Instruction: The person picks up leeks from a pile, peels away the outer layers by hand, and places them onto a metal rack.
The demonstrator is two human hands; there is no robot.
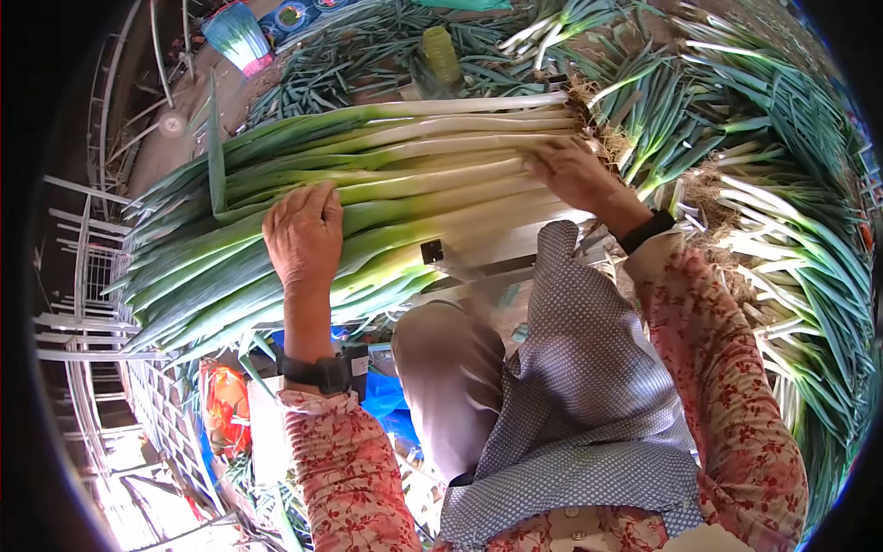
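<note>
A wide layer of leeks (395, 184) lies side by side in front of me, dark leaves to the left, white stalks and roots to the right. On the green part rests my left hand (306, 232), its fingers curled down and closed around leaves; the fingertips are partly hidden. My right hand (572, 175) lies over the white stalks near the root ends, fingers stretched and slightly apart, touching them from above. One bent leaf (217, 161) sticks up at the left of the layer.
Loose leeks (782, 248) are heaped along the right side. Cut leaves (322, 69) cover the ground behind, near a yellow-green container (441, 55). White metal racks (87, 276) stand at the left. An orange-red bag (226, 405) lies low on the left.
</note>
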